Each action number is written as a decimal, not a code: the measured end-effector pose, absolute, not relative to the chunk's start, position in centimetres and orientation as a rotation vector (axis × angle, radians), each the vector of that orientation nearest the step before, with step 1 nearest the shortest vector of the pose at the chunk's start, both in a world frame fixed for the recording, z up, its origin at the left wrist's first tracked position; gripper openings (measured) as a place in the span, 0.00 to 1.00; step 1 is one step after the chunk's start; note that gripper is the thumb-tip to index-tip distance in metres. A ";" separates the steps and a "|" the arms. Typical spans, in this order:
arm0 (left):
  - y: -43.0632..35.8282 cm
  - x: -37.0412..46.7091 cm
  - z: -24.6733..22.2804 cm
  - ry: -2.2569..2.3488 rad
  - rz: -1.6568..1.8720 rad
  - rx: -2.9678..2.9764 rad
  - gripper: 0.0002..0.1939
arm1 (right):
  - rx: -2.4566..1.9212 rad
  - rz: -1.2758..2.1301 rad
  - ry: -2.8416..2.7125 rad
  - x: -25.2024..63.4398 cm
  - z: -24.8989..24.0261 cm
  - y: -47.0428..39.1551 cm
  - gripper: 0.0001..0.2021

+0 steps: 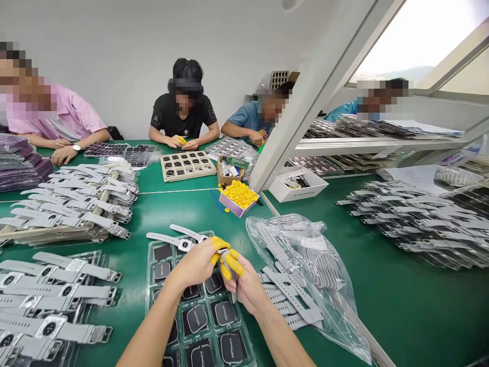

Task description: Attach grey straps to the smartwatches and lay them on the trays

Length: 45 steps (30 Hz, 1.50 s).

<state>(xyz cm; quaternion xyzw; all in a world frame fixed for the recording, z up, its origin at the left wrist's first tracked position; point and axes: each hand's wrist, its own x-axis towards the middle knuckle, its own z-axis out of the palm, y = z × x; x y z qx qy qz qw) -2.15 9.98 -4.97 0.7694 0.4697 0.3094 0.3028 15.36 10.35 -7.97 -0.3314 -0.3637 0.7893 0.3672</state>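
Above a clear compartment tray (150,300) of dark square watch cases, my left hand (202,260) and my right hand (244,283) meet. Yellow finger covers are on the fingertips of both. Between them they pinch a small watch piece, mostly hidden by the fingers, and a grey strap hangs below it from my right hand. Two watches with grey straps (185,245) lie at the tray's far edge. Just right of my right hand, loose grey straps (292,293) spill from a clear plastic bag (336,290).
Stacked strapped watches (76,290) fill the left side; another pile (420,219) lies far right. A box of yellow finger covers (240,198), a white box (298,184) and a slanted white post (305,102) stand ahead. Several people sit across the green table (183,206).
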 end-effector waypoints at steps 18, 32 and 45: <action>9.6 -0.8 -3.7 1.443 0.592 2.129 0.21 | -0.770 2.226 -0.688 16.4 -7.2 11.7 0.22; 10.1 -1.9 -4.6 1.350 0.760 1.784 0.17 | -0.937 2.065 -0.773 16.1 -6.9 11.3 0.23; 12.1 -4.1 -5.0 1.252 1.799 0.726 0.27 | -0.962 2.342 -1.062 16.9 -5.9 11.3 0.20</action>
